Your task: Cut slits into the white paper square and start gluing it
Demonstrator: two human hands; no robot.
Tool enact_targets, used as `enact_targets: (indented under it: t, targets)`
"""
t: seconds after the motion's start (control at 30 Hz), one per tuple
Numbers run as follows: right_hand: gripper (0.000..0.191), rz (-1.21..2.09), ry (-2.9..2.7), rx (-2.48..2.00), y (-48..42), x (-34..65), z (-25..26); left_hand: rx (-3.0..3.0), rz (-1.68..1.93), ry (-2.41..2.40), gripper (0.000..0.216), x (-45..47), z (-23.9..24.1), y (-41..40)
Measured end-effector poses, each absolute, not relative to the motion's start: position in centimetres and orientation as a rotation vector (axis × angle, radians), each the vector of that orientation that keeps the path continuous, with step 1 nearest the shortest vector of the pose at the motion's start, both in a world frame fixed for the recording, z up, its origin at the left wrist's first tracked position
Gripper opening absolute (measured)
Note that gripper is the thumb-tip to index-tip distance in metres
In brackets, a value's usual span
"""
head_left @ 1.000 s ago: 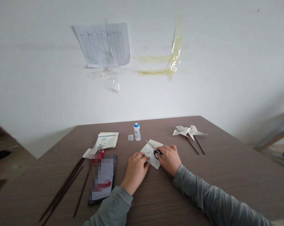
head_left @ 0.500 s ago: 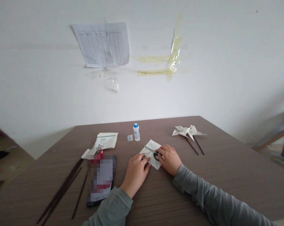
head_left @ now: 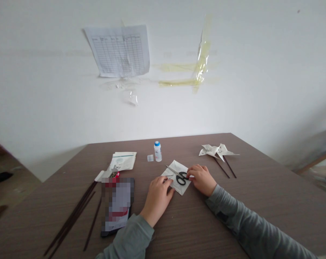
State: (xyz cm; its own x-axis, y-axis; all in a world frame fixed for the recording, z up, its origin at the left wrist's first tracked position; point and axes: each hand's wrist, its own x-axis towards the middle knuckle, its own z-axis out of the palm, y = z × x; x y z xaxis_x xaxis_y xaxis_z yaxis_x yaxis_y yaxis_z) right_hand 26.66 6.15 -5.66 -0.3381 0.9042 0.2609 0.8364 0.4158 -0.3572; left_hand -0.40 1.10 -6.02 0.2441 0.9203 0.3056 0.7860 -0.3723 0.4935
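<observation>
A square sheet of printed paper (head_left: pixel 176 165) with crease lines lies flat on the table in front of me. On top of it rest scissors (head_left: pixel 181 178) with black handles, blades pointing to the far left and slightly apart. My left hand (head_left: pixel 157 194) holds down the paper's lower left side, fingers bent and thumb near the edge. At the paper's right corner, my right hand (head_left: pixel 202 178) has its fingertips pinched at the outer rim of a scissor handle. Its thumb is partly hidden.
Behind the paper stand a white bottle (head_left: pixel 157 153) with a blue cap and a small clear box (head_left: pixel 150 158). Two paper pinwheels (head_left: pixel 215 150) on sticks lie right. Leftward are stacked papers (head_left: pixel 124 160), a phone (head_left: pixel 119 207), a red packet (head_left: pixel 114 175) and dark sticks (head_left: pixel 71 217).
My right hand has slid to the right off the scissors' handles, so both loops now show. The scissors and paper stay in place, and my left hand keeps its hold.
</observation>
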Motion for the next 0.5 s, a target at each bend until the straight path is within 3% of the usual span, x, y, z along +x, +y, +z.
enact_targets:
  t: [0.13, 0.5]
  targets:
    - [0.031, 0.212, -2.278, -1.392, 5.9, 26.2, -6.0, 2.267, 0.861, 1.575, 0.036, -0.4, -5.8, 1.2]
    - [0.025, 0.318, -2.299, -1.179, 5.5, 24.5, -7.1, 2.201, 0.772, 1.628, 0.026, 0.0, -4.2, 0.8]
